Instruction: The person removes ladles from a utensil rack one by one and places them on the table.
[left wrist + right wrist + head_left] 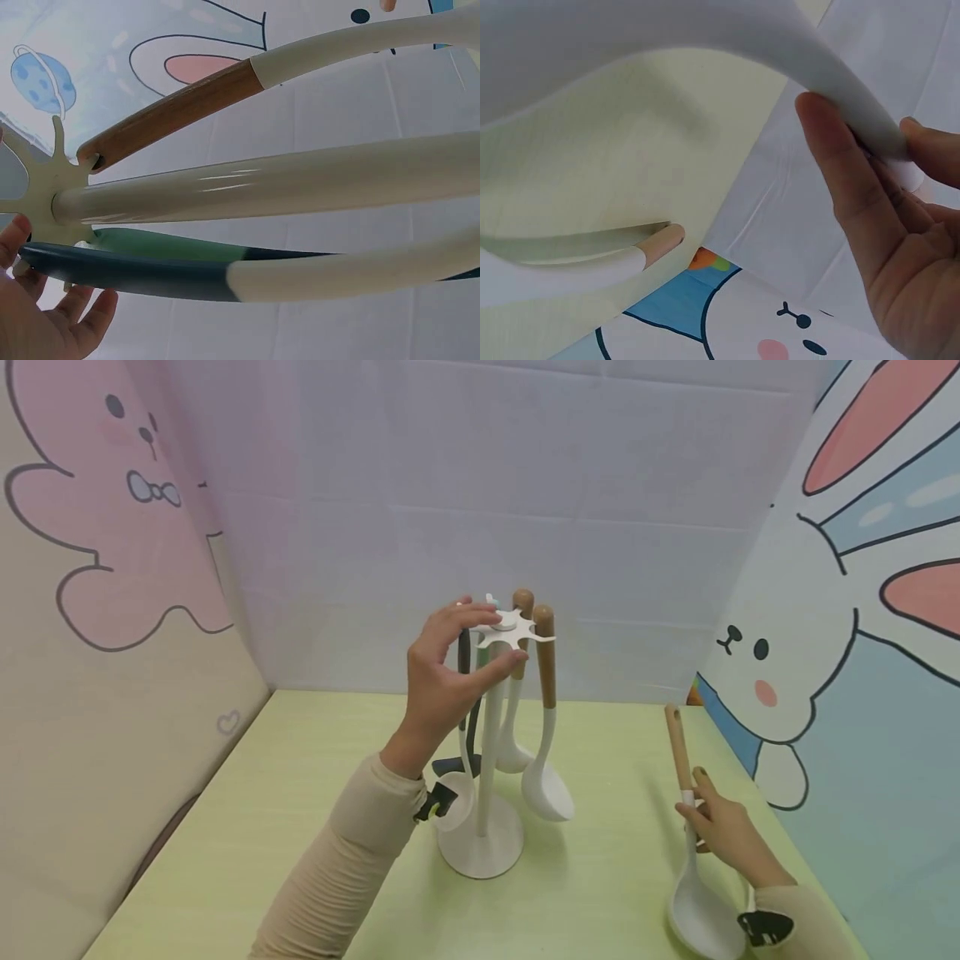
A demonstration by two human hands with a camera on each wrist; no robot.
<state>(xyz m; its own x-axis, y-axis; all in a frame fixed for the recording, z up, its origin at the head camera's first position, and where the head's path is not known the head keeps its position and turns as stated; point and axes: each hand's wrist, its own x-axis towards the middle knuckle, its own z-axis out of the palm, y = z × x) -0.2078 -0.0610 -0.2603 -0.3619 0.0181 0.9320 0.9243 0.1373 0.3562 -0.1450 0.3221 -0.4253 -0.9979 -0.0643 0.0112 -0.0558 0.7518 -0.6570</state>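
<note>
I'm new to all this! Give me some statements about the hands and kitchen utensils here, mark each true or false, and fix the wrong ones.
1. The left hand is at the top of the utensil rack. True.
2. The right hand holds a white-bowled ladle. True.
3. That hand grips the very tip of the handle. False: it grips the white neck.
4. The rack stands on a square foot. False: its base is round.
5. Another ladle hangs from the rack. True.
6. Everything hanging there is wood-handled. False: there is also a dark blue handle and a green handle.
</note>
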